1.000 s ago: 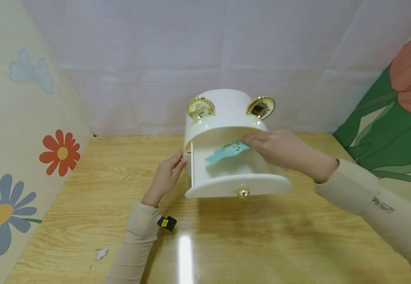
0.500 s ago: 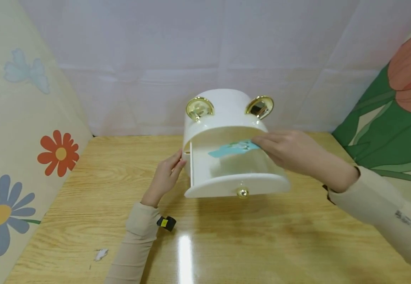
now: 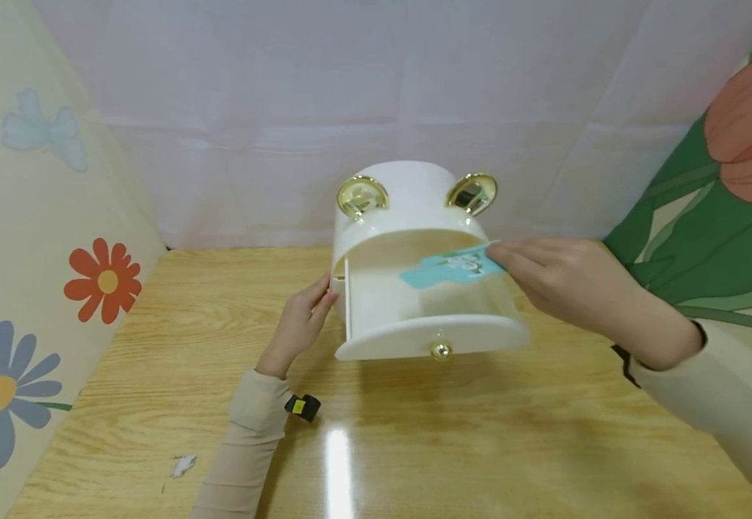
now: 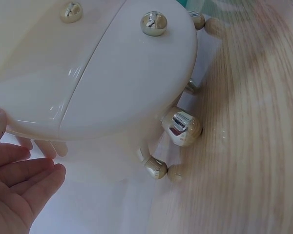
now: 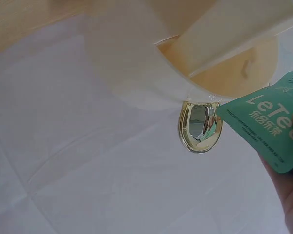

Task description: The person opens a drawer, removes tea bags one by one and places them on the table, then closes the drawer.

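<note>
A white storage box (image 3: 408, 189) with gold animal ears stands on the table, its upper drawer (image 3: 388, 339) pulled out toward me. My left hand (image 3: 301, 318) rests against the box's left side. In the left wrist view its thumb is at the front edge and its relaxed fingers lie along the side. My right hand (image 3: 560, 287) pinches one end of a teal tea sachet (image 3: 447, 269), which hangs tilted over the right part of the drawer. The right wrist view shows "LeTea" lettering on the sachet (image 5: 263, 119), close to one gold ear (image 5: 200, 127).
Gold knobs (image 4: 154, 23) stick out of the drawer fronts, and gold ball feet (image 4: 181, 127) hold the box up off the wooden table (image 3: 453, 440). A white torn patch (image 3: 184, 465) is at front left. A pale cloth (image 3: 265, 130) hangs behind, with flower-print panels at both sides.
My right hand has drawn back to the right with the tea sachet, from the drawer's middle toward its right side. The left hand stays at the box.
</note>
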The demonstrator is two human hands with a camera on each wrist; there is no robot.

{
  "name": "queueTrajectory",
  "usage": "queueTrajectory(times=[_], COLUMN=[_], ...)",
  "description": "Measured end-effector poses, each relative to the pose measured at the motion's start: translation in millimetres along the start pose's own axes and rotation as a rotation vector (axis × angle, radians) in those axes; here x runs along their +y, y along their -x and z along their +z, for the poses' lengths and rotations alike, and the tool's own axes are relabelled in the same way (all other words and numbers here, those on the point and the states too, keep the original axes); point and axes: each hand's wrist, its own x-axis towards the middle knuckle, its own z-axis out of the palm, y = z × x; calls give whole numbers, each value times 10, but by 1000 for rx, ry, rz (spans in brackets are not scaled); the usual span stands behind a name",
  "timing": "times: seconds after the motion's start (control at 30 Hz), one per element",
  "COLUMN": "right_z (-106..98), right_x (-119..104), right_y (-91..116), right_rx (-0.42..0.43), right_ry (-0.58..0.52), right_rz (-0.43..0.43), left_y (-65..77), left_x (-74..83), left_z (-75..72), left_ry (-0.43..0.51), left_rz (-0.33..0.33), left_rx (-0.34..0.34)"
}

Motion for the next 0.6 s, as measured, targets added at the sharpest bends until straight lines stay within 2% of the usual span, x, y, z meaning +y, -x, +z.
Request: queueTrajectory(times=[0.27,0.6], right_z=[-34,-93], right_x=[-3,2], right_y=[88,333], right_rx=[21,2], right_ry=[-2,46], right_rz=[-4,76], left_y=[8,19], left_x=[-21,-27], left_z=[-8,-37], left_ry=[22,35], left_rz=[18,-17], left_rx=[1,-11])
